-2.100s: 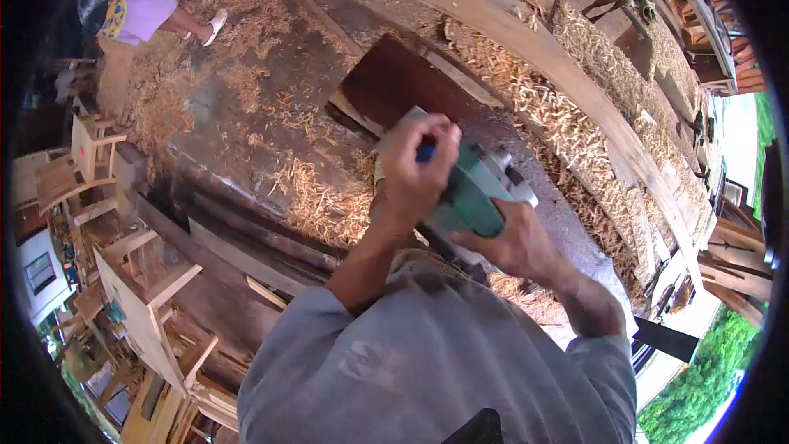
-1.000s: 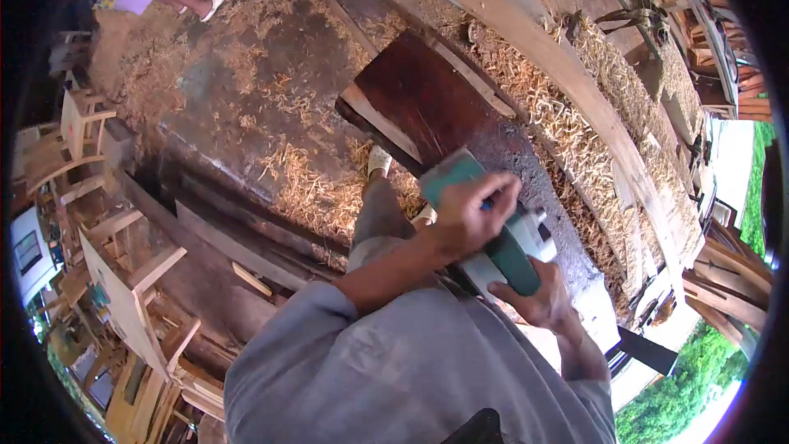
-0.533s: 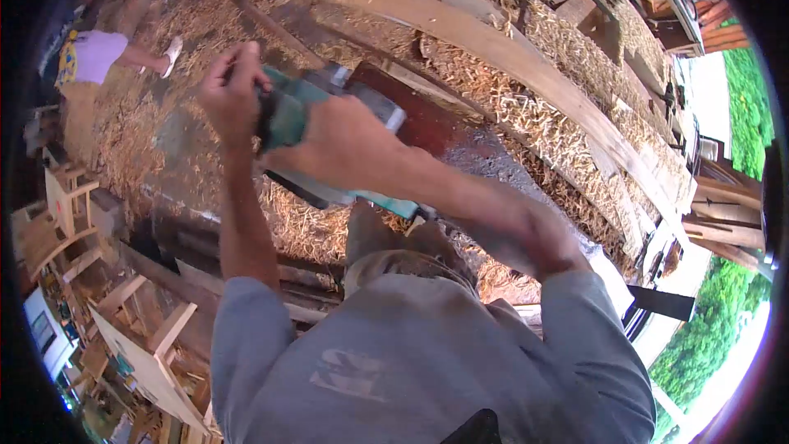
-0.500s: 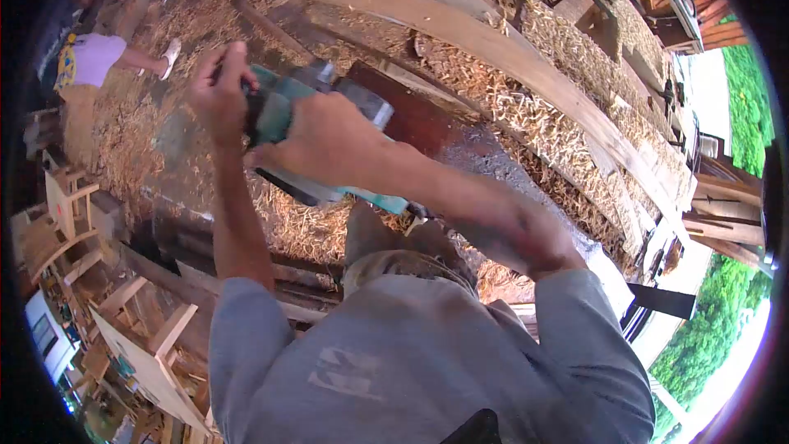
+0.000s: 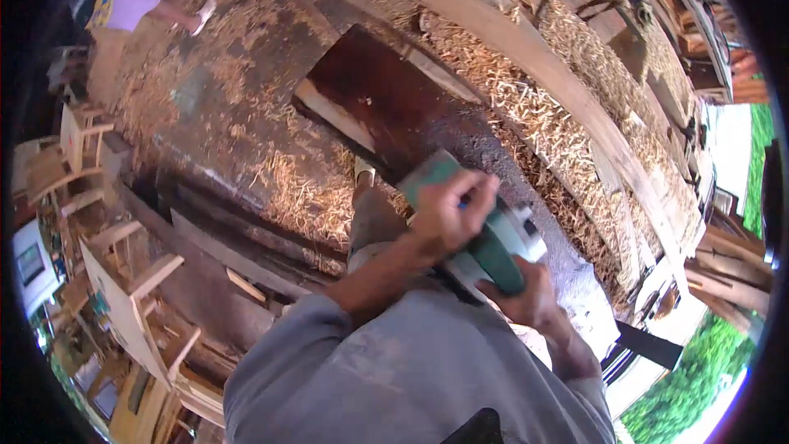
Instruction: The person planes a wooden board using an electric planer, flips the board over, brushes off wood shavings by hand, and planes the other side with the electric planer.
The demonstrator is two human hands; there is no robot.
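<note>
A green and grey electric planer [image 5: 498, 253] is in both my hands, close in front of my body. My left hand [image 5: 452, 212] is closed around its front part. My right hand [image 5: 530, 292] grips the rear handle. Beneath and ahead of the planer lies a thick dark reddish-brown plank [image 5: 370, 82], its far end pale along one side edge. The planer is over the near part of this plank. Whether its sole touches the wood is hidden.
Curly wood shavings [image 5: 300, 197] cover much of the ground. A long curved board [image 5: 526, 57] runs along the right. Wooden frames like chair parts [image 5: 131, 279] stand at the left. Another person in purple shorts [image 5: 131, 6] is at the far left.
Both hands have drawn the planer back from the plank's far end toward my body and to the right. The dark far end of the plank is now uncovered.
</note>
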